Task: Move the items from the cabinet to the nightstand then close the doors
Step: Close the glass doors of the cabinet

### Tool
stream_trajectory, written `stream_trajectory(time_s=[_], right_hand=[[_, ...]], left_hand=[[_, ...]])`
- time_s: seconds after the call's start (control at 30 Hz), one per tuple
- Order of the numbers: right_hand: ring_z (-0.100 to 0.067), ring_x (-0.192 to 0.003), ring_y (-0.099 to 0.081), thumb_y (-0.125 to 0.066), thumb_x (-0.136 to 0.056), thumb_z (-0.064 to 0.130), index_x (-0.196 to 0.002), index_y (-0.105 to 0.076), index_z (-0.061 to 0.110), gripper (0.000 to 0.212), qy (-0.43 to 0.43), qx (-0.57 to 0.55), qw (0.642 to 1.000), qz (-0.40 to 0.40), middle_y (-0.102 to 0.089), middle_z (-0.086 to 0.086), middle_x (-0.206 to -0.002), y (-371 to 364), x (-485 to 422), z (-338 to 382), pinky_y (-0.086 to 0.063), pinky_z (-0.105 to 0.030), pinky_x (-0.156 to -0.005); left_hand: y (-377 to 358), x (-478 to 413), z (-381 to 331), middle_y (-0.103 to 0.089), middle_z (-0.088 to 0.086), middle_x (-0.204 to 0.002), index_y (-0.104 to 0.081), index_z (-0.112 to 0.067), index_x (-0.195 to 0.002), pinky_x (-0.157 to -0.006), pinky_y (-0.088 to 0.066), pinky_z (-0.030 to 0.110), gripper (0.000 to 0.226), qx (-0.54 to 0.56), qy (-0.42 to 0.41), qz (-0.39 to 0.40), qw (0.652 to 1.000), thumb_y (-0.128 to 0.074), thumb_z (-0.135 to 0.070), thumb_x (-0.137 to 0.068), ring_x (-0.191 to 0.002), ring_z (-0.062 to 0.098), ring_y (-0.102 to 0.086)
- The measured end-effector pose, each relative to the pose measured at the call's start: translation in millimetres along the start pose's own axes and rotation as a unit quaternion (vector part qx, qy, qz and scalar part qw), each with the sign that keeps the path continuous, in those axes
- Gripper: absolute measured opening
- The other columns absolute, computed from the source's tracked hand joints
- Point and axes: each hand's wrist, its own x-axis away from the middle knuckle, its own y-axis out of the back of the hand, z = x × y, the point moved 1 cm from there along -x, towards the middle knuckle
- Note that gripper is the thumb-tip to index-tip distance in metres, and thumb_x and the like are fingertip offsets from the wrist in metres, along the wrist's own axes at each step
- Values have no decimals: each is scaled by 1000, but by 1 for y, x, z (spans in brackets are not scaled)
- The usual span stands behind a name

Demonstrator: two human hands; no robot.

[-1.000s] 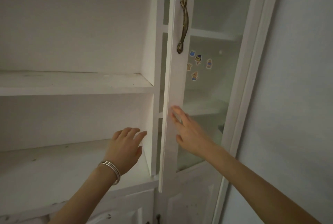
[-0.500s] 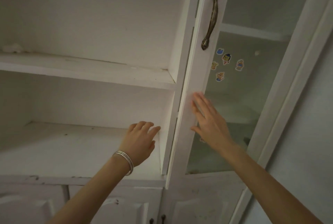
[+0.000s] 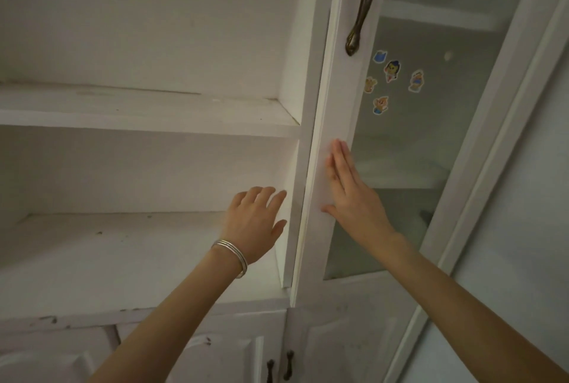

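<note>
head view: only one
right hand [image 3: 351,197]: flat, fingers straight, pressing the door [image 3: 335,105] stile below the handle [image 3: 365,3]; grasping nothing
left hand [image 3: 255,222]: relaxed, fingers loosely spread, holding nothing; just left of the partition [image 3: 304,136], contact unclear
door: upright, long axis vertical, hinged on the right, free edge at the partition; thin dark gap there, probably not fully seated
items: none in view
shelf [image 3: 138,111]: left bay, no door in view over it
key relation: free edge lies just left of the right hand, which is nearer; push goes inward
step: likely closing the doors
</note>
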Motion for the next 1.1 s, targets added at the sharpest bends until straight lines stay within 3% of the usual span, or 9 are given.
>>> stream_trajectory(time_s=[0.17,0.57,0.67,0.83,0.97,1.1], right_hand=[[-32,-140,-5,-83,-63,30,-141,-15,-8,111,3,24,1000,-17,-4,-21,-152,-6,-2,-3,-52,-25,-76],[-35,-139,-9,-83,-60,27,-140,-12,-8,112,-9,36,999,-33,-13,-24,-151,-16,-13,-1,-50,-31,-84],[-33,-139,-8,-85,-59,24,-140,-9,-8,116,-9,21,999,-32,-10,-24,-151,-12,-11,0,-50,-32,-84],[-37,-138,-13,-84,-64,22,-137,-24,-14,101,-14,53,998,-29,-18,-30,-147,-9,-13,4,-50,-29,-82],[-37,-140,-8,-82,-66,19,-139,-17,-13,102,-20,20,999,-38,-10,-28,-150,-12,-13,8,-53,-31,-77],[-37,-138,-14,-82,-65,19,-138,-21,-13,100,2,8,999,-44,-14,-28,-149,-8,-11,1,-50,-40,-88]], left_hand=[[-14,-12,0,-62,9,-119,-56,-13,-124,-86,-47,44,52,9,-13,0,1000,-68,-36,-79,-106,31,-58],[-32,-8,13,-66,11,-110,-62,-12,-114,-82,-50,46,51,-7,-8,35,999,-75,-35,-71,-99,32,-62],[-23,7,10,-63,13,-117,-60,-11,-118,-90,-47,48,49,-5,-17,16,1000,-72,-31,-74,-111,34,-57],[38,-8,16,-47,17,-138,-49,-7,-131,-106,-32,51,55,-26,-16,-138,990,-61,-18,-79,-131,35,-38],[50,-44,35,-41,16,-142,-35,-6,-139,-111,-24,51,70,-72,26,-106,991,-64,-18,-76,-135,34,-30],[32,-49,41,-41,18,-141,-37,-3,-138,-110,-24,54,74,-75,31,-91,993,-67,-17,-72,-134,36,-30]])
